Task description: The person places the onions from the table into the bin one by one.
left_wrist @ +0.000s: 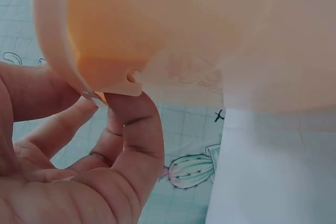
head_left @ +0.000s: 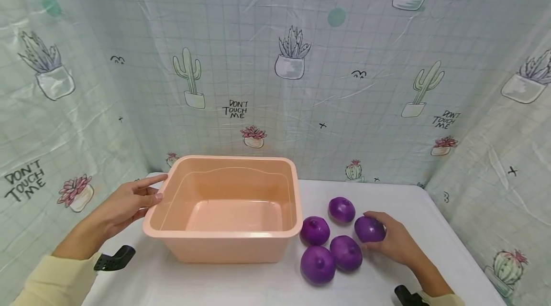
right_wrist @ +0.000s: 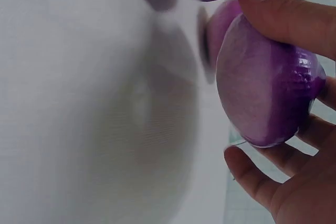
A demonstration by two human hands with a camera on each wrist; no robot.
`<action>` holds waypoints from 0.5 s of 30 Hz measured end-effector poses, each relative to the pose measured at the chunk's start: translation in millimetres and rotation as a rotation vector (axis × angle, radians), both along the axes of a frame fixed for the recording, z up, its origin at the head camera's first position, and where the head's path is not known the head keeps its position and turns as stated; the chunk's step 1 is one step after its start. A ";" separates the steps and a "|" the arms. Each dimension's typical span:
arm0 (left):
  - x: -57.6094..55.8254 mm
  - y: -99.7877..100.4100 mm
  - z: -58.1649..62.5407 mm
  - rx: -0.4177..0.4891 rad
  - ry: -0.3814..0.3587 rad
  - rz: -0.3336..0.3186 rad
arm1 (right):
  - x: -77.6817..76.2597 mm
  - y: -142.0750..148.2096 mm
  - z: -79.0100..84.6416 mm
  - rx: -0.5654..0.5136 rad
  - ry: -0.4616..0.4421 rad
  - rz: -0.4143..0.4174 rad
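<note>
A peach plastic basin (head_left: 228,248) stands on the white table. At its left end my left hand (head_left: 131,203) pinches the rim between thumb and curled fingers; the left wrist view shows that grip close to a small hole (left_wrist: 134,76) under the rim. To the right of the basin, my right hand (head_left: 393,239) holds a glossy purple onion (head_left: 369,229), thumb on one side and fingers on the other. In the right wrist view, the held onion (right_wrist: 268,82) appears above the white surface, with its shadow beneath. Nothing lies inside the basin.
Several more purple onions (head_left: 317,265) sit in a loose cluster between the basin and my right hand, one onion (head_left: 315,230) right by the basin's wall. A cactus-print curtain (head_left: 323,91) closes off the back and both sides of the white table (head_left: 387,193).
</note>
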State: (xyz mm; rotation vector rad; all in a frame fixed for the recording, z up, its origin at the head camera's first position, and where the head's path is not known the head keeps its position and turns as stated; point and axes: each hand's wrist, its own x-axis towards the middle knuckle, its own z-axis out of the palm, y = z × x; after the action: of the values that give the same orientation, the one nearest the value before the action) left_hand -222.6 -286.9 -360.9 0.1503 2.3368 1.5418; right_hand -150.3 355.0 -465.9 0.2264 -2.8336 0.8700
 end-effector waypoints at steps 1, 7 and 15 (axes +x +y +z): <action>0.0 0.2 0.0 0.000 0.006 0.004 | 0.0 -0.5 2.6 -0.003 0.004 0.006; 0.7 1.9 0.1 0.006 0.023 0.022 | 1.8 -5.9 19.3 -0.007 -0.025 0.022; 3.2 3.4 -1.1 0.024 0.007 0.037 | 5.1 -14.2 42.8 0.005 -0.039 0.054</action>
State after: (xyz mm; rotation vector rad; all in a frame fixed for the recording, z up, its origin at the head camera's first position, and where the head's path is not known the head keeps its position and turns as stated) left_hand -219.5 -283.5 -362.0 0.1189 2.3397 1.5895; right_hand -145.2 340.7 -423.1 0.2908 -2.8777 0.8880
